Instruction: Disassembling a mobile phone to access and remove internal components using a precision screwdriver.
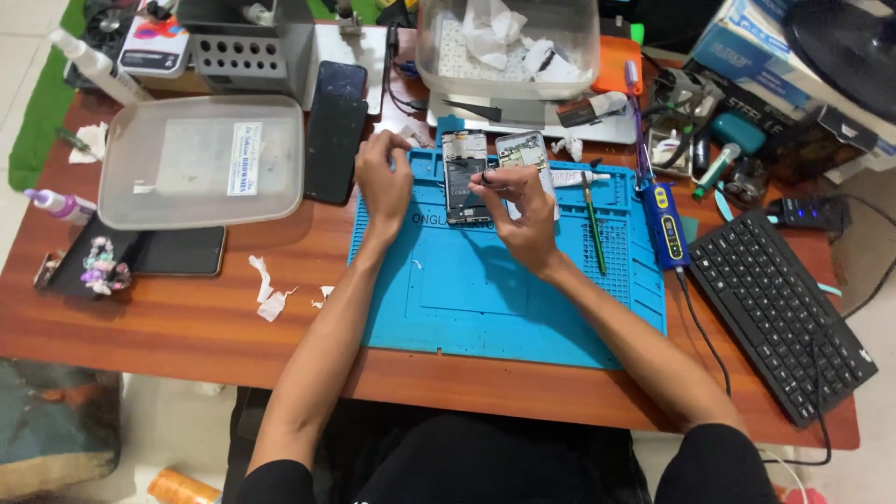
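step: working inside opened phone [464,177] on blue mat [485,289] | left hand [383,182] flat, steadying, holds nothing | right hand [523,210] pinching small dark tool [487,178] | next, likely: fine tip control

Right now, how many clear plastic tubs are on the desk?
2. One lidded plastic tub lies flat at the left, beside the dark phones. One deeper plastic tub, holding crumpled tissues, stands at the back above the blue mat. Clutter could hide more.

A clear plastic box [201,161] sits near the wooden table's [187,327] left edge, two dark phones [336,131] just beside it. A black keyboard [779,313] lies at the right edge. Torn paper scraps [271,294] lie toward the front edge.
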